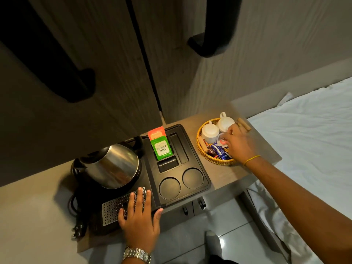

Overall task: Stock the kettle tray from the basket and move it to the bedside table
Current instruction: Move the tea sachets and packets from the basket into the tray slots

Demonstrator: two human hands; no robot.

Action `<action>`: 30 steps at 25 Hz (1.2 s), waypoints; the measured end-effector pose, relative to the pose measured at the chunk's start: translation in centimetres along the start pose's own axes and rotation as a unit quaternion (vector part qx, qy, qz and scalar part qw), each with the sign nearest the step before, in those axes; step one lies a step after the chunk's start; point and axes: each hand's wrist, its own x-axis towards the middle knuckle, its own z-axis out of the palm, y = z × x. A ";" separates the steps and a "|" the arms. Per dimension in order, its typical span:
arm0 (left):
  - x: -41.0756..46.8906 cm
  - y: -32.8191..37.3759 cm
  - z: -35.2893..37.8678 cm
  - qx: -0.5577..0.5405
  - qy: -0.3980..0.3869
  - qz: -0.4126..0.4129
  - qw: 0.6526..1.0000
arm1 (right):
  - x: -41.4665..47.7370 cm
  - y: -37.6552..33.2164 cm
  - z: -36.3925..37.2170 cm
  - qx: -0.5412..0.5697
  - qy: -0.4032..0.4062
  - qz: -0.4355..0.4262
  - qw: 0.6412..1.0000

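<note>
From the head camera, the left hand (140,212) lies flat and released on the black tray (198,161) beside the kettle (114,164). The right hand (237,142) reaches into the basket (200,147) on the desk (228,176); its grasp cannot be told. Tea packets (162,147) stand in a tray slot.

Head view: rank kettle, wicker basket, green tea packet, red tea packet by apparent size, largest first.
1. kettle
2. wicker basket, partly hidden by the right hand
3. green tea packet
4. red tea packet: mostly hidden behind the green one, so its real size is unsure; the two may match.
</note>
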 end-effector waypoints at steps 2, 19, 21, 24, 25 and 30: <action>0.0 -0.1 0.0 0.007 0.001 0.001 1.000 | 0.3 -0.2 -0.1 0.013 0.025 -0.012 1.000; 0.1 0.0 -0.2 0.011 -0.001 -0.006 1.000 | 0.1 -3.2 -6.5 0.102 0.130 -0.088 0.982; 0.0 0.0 -0.3 0.005 0.001 -0.006 1.000 | -0.2 -6.9 -7.3 0.178 0.083 -0.120 0.973; 0.0 0.1 -0.5 -0.002 -0.006 -0.005 1.000 | -0.3 -12.4 -6.4 0.201 -0.009 -0.164 0.966; -0.1 0.1 -0.5 -0.004 -0.009 -0.006 1.000 | -0.2 -14.0 -5.5 0.180 -0.036 -0.184 0.965; -0.1 0.2 -0.9 -0.006 -0.019 -0.013 1.000 | 0.0 -19.4 -0.7 0.070 -0.084 -0.253 0.961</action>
